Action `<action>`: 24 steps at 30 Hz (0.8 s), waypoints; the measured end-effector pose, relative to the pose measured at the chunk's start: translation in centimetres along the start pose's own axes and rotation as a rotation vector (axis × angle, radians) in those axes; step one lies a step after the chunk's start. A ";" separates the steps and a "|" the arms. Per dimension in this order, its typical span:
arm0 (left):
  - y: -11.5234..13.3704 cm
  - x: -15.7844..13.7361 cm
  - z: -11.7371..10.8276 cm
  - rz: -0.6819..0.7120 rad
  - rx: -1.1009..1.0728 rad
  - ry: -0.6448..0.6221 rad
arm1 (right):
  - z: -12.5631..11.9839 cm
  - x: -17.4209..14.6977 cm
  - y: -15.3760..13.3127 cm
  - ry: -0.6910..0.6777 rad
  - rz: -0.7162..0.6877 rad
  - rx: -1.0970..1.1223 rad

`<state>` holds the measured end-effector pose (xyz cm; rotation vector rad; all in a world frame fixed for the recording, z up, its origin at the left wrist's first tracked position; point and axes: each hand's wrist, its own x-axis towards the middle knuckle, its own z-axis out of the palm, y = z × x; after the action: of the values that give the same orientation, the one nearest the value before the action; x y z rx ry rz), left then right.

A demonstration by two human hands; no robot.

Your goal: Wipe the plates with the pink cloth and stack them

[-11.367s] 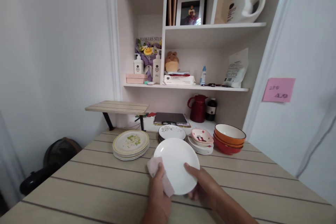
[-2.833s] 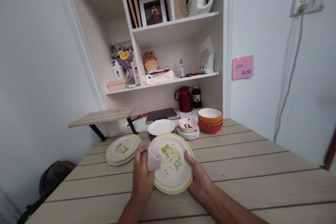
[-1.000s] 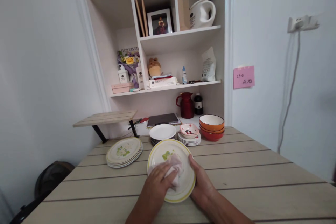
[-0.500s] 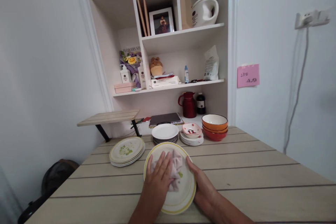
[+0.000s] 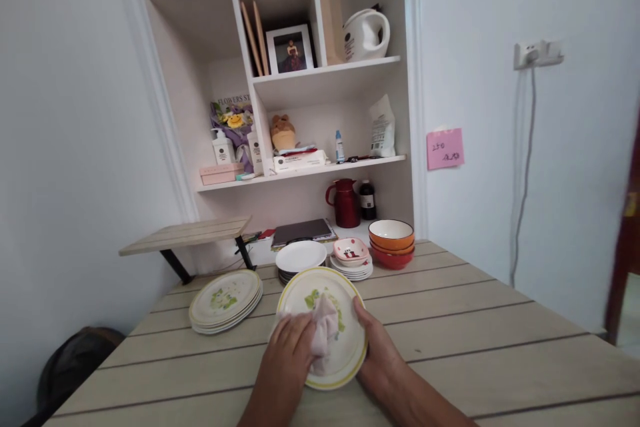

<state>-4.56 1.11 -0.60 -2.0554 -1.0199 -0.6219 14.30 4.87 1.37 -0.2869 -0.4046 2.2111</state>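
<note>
A cream plate (image 5: 347, 347) with a yellow rim and a green leaf pattern is tilted up above the table. My right hand (image 5: 383, 357) grips its right edge, thumb on the face and the other fingers behind, out of sight. Bunched under my left hand (image 5: 287, 350) is a pale pink cloth (image 5: 324, 330), pressed against the plate's lower left face and rim. The fingers of that hand are bent over the cloth. Farther left lies a stack of matching plates (image 5: 225, 300).
Behind the held plate stand a stack of white-topped plates (image 5: 301, 257), small plates (image 5: 355, 271) under a pink patterned dish (image 5: 351, 251), and orange and red bowls (image 5: 393, 247). A raised wooden shelf (image 5: 185, 237) sits at the table's left back; a red jug (image 5: 346, 203) is beyond.
My left hand and the cloth have slid toward the plate's lower left edge, and the fingers have curled, uncovering the leaf pattern. My view has turned slightly right.
</note>
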 end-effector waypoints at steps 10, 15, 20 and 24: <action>0.7 0.9 -1.7 0.006 0.064 0.049 | 0.5 -0.9 1.3 -0.039 0.070 -0.053; 0.5 0.9 -1.2 -0.180 0.138 0.077 | 0.8 -0.8 1.5 0.013 0.050 -0.028; -0.4 0.2 -0.5 -0.363 0.150 0.056 | 0.8 -0.7 1.4 0.045 0.058 0.000; -0.6 -0.4 0.3 -0.300 0.076 0.047 | 0.5 -0.6 1.0 0.093 0.014 0.019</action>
<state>-5.22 1.39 -0.85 -1.8281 -1.3157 -0.7669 13.74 3.72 1.51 -0.3815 -0.3312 2.2049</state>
